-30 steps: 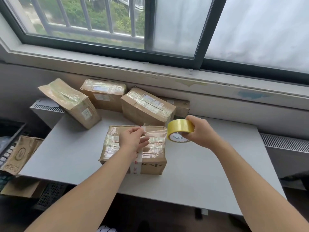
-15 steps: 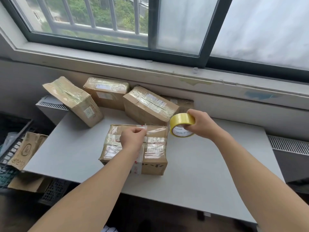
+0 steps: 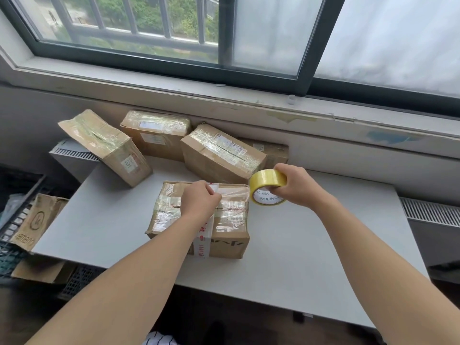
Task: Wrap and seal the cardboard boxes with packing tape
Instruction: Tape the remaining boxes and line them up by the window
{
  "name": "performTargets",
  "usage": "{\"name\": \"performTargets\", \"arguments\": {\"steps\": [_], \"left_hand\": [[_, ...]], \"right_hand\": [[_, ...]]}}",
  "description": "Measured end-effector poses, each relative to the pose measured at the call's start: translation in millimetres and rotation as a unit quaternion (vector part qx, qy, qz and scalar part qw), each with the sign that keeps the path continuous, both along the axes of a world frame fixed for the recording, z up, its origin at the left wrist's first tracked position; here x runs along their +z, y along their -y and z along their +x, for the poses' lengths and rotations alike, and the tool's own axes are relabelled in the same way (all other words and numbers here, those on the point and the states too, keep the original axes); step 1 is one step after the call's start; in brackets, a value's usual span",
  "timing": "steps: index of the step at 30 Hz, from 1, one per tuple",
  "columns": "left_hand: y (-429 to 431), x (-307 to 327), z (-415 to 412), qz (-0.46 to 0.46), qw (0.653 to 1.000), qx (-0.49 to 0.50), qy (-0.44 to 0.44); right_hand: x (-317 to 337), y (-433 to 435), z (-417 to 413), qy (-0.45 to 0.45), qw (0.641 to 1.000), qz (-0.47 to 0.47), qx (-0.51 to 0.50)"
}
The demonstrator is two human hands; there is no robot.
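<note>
The left hand (image 3: 200, 201) is pinching the thin, sticky tape end (image 3: 235, 194) atop the stiff, probably light cardboard box (image 3: 171, 210) on the worktop (image 3: 311, 245), while the right hand (image 3: 296, 186) is holding the yellow tape roll (image 3: 266, 179) beside it in a curled grip.

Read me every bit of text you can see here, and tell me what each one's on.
"CHINA", "MADE IN CH" (rest hidden): core of the yellow tape roll in the right hand.
Red print on the white strip of the front box: too blurred.
Shipping labels on the back boxes: too small.
Lettering on the box beside the table: unreadable.
</note>
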State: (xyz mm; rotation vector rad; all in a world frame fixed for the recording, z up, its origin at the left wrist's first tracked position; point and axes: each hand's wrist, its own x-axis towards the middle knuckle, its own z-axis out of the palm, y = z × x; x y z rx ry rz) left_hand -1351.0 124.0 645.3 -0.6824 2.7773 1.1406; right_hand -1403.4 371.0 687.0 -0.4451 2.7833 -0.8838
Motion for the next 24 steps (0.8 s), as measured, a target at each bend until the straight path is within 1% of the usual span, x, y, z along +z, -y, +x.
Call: {"name": "performTargets", "arguments": {"steps": [6, 9, 13, 19, 20, 22, 23, 24], "left_hand": [[-2, -9, 3, -0.023, 1.000, -0.004, -0.011], [1, -9, 0, -0.023, 1.000, -0.019, 0.007], [6, -11, -5, -0.052, 0.997, -0.036, 0.035], [8, -16, -10, -0.062, 0.997, -0.045, 0.016], [8, -16, -10, -0.077, 0.996, -0.052, 0.019], [7, -15, -11, -0.148, 0.985, -0.089, 0.013], [6, -15, -10, -0.191, 0.973, -0.130, -0.018], [6, -18, -9, -0.232, 0.952, -0.187, -0.072]], "right_hand": [[1, -1, -3, -0.002, 1.000, -0.020, -0.011], [0, -1, -4, -0.002, 1.000, -0.014, -0.008], [0, -1, -5, 0.005, 1.000, -0.002, -0.001], [-8, -3, -1, 0.013, 1.000, 0.004, -0.002], [-9, -3, 0, 0.013, 1.000, 0.003, -0.004], [-9, -3, 0, 0.012, 1.000, -0.001, -0.007], [-9, -3, 0, 0.013, 1.000, -0.003, -0.008], [-8, -3, 0, 0.013, 1.000, -0.005, -0.009]]}}
